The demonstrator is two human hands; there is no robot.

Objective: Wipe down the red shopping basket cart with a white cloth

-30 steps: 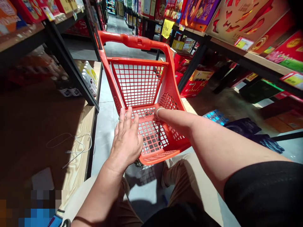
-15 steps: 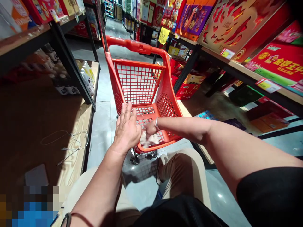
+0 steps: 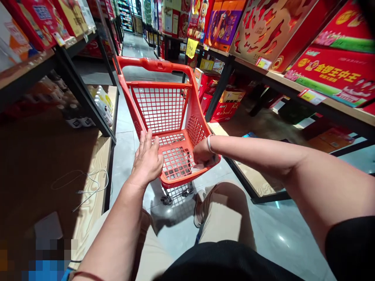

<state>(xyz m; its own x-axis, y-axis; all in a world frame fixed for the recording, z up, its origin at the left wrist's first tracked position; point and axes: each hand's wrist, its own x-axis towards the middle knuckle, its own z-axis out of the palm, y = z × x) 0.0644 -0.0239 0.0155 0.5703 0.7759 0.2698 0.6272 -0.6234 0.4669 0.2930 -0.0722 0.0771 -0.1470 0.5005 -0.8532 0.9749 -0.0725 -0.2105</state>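
A red plastic shopping cart (image 3: 172, 181) stands before my knees, its grid basket facing up. On the basket's near left side rests my left hand (image 3: 148, 158), fingers stretched out and holding nothing. My right hand (image 3: 203, 152) reaches down inside the basket at its near right corner, fingers curled. A pale crumpled cloth or tissue (image 3: 197, 167) pokes out beneath it, mostly hidden by the hand. Through the basket's grid the floor shows.
Shelves flank the aisle. Red gift boxes (image 3: 328, 74) fill the right shelf (image 3: 281, 80); bottles (image 3: 102, 103) sit low on the left. A white cable (image 3: 98, 183) lies on the left lower board (image 3: 88, 218). Cart wheels (image 3: 167, 200) stand near my feet.
My right hand has wiped the pale cloth from the middle of the basket's near end to its right corner. My left hand stays on the left side; the view has shifted slightly.
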